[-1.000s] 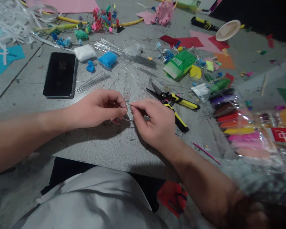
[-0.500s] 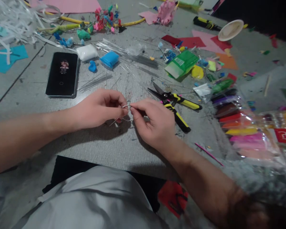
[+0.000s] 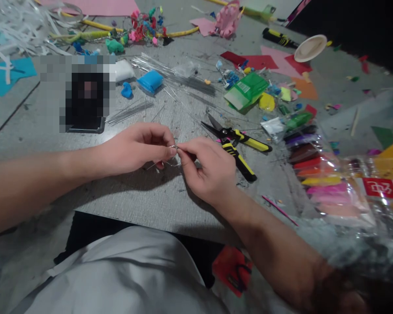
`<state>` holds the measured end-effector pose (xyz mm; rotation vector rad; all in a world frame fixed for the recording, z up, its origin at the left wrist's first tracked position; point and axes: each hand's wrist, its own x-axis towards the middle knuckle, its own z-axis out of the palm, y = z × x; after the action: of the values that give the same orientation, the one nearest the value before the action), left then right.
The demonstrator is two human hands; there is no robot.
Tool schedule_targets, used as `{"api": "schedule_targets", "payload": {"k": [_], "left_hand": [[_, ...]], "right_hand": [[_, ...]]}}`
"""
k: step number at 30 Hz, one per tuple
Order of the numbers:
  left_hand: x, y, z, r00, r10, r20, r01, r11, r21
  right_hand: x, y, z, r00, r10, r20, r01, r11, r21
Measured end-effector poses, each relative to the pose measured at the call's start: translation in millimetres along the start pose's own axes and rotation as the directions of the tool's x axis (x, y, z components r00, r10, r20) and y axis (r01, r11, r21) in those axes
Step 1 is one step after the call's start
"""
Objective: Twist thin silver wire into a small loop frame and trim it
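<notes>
Thin silvery wire [image 3: 170, 164], bent and twisted, runs between my two hands just above the table. My left hand [image 3: 147, 147] pinches it between thumb and forefinger, and loose wire ends stick out under the fingers. From the other side my right hand [image 3: 206, 165] grips the same wire with thumb and fingertip. The fingertips of both hands nearly meet, hiding part of the twist. Right behind my right hand lie pliers [image 3: 232, 139] with black and yellow handles, their jaws apart. Straight lengths of wire [image 3: 129, 111] lie beyond my left hand.
A dark phone [image 3: 87, 102], partly blurred, lies at left. Blue clay [image 3: 150, 81] in a wrapper and a green packet [image 3: 247, 91] sit farther back. Bags of coloured clay [image 3: 327, 183] cover the right side. A pink stick [image 3: 279, 210] lies near my right forearm.
My right fingertips have moved slightly left, closer to my left hand, and the wire between them shows less. The view has shifted a little; both hands still hold the wire.
</notes>
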<state>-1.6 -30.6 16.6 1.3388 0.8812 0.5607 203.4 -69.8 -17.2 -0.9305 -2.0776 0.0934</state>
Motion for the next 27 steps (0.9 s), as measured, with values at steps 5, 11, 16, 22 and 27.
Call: {"api": "schedule_targets", "payload": {"k": [5,11,16,22,27], "left_hand": [[2,0,-2.7,1.0,-0.015,-0.009,0.015,1.0,0.007],[4,-6,-5.6,0.999,0.046,-0.022,-0.048,0.997,-0.068],[3,-10,-0.8,0.996,0.029,-0.089,-0.042,0.988,-0.147],[-1,-18,4.7,0.994,-0.036,-0.1,0.012,0.974,-0.227],[-1,-24,2.3,0.993,-0.03,-0.115,0.002,0.972,-0.234]], "right_hand": [[2,-1,0,0.996,0.087,0.034,-0.088,0.996,0.034],[0,-3,-5,0.875,0.47,0.119,-0.469,0.761,0.448],[4,-1,-12,0.708,0.663,0.245,-0.656,0.487,0.577],[5,0,-10,0.708,0.644,0.29,-0.665,0.47,0.581],[3,-1,-7,0.746,0.613,0.26,-0.626,0.513,0.588]]}}
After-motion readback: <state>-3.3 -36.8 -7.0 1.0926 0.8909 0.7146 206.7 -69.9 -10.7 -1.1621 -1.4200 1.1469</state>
